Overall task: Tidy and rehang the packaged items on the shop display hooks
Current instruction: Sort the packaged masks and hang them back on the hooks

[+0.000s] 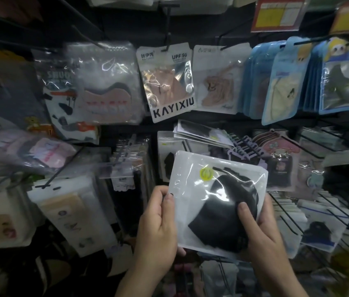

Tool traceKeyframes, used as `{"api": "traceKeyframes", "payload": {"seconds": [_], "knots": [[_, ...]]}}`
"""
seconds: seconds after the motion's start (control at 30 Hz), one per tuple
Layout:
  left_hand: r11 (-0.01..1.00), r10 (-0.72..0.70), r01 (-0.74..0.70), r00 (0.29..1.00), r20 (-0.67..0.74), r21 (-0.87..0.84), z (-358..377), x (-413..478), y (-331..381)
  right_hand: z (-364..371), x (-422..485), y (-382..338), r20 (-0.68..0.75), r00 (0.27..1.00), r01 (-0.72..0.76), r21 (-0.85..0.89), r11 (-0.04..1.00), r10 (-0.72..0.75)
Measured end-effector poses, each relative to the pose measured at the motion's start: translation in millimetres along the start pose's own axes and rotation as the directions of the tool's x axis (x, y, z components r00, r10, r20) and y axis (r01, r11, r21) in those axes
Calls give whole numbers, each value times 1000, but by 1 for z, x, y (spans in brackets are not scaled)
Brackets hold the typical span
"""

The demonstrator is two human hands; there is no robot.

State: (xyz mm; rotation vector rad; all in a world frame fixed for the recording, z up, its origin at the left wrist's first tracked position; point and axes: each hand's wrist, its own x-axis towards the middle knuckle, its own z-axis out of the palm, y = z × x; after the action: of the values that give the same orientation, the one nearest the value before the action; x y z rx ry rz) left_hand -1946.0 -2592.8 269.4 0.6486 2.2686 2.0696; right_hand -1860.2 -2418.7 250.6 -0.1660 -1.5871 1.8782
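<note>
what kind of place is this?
Most likely a small accessories shop aisle: a KAYIXIU pack and blue packs hang on display hooks, and both hands hold a white pouch containing a black item.

**Readable print on the display**

One hanging packet (pixel 166 82) in the upper middle of the rack carries "UPF 50" at its top right, three Chinese characters at its top left, and the brand "KAYIXIU" in large white letters across its dark bottom band. To its left, a clear bag (pixel 59 82) shows pale letters that look like "SHUO", partly cut off. The red and yellow tags (pixel 278 13) near the rack's top right corner are too blurred to read.
</note>
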Motion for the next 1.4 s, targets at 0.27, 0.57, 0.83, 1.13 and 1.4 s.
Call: {"api": "traceKeyframes", "payload": {"seconds": [0.27,0.57,0.83,1.13,1.4], "knots": [[1000,7,-7,1000,29,-11,7,-6,-3,-2,-7,7,-152,982,102,-74,992,-113],[999,10,-11,1000,-27,-44,13,-7,-3,-6,-4,17,-196,974,96,-82,992,-110],[998,25,-30,997,-78,-60,17,-6,-1,-3,-7,20,-192,974,108,-86,990,-123],[976,198,-186,974,-109,111,9,9,-18,-3,-16,37,-228,964,97,-183,978,-138],[796,225,-330,940,257,507,-28,39,-18,-4,13,14,95,881,397,-684,612,-464]]}}
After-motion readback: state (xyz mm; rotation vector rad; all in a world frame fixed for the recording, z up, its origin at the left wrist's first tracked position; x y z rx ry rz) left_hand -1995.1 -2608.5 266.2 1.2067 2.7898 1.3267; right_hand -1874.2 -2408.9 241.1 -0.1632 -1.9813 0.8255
